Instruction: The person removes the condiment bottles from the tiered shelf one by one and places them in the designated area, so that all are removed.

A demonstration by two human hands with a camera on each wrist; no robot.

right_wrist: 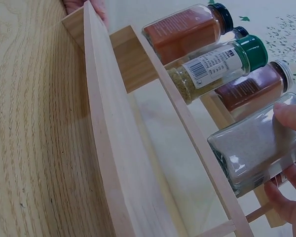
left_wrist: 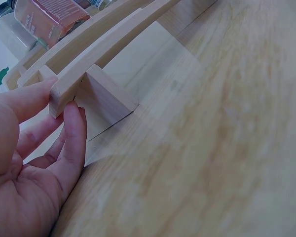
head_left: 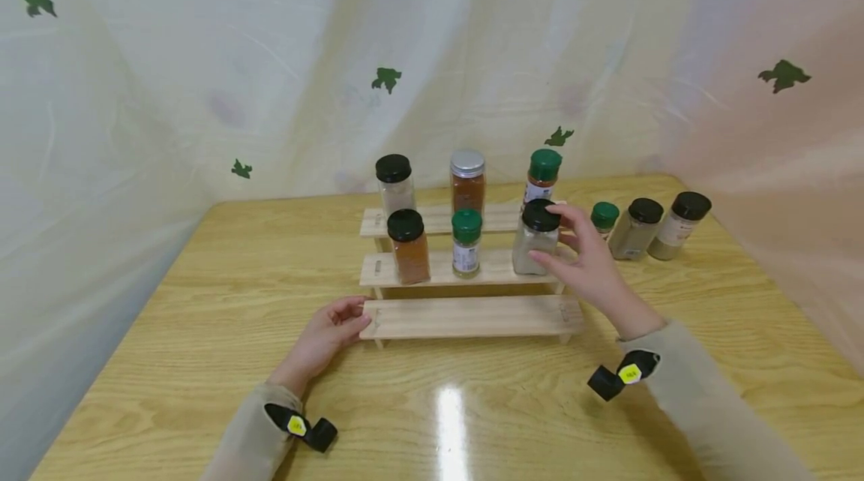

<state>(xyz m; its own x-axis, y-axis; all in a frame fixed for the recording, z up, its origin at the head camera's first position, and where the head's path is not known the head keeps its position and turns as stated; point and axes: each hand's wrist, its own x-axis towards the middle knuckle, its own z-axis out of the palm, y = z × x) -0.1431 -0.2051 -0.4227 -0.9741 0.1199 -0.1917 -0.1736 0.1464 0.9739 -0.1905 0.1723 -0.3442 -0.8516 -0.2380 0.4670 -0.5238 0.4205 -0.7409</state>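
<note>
Right hand [head_left: 592, 265] clamped, thumb and fingers, on a black-lidded jar [head_left: 529, 247] at the right end of the middle tier [head_left: 499, 268]; left hand [head_left: 325, 337] pinches the front tier [head_left: 466, 317] by its left end. Step in hand looks like seating the jar — next calls for a level base, then release. Tier's right edge close; open room leftward, toward the green-lidded jar [head_left: 466, 250], and along the front tier.

Held in the right hand [head_left: 586, 260], a clear, black-lidded jar [head_left: 532, 250] of pale contents is nearly upright at the middle tier's right end; the left hand [head_left: 332, 331] pinches the three-tier wooden rack [head_left: 466, 317] at its lowest tier.
</note>
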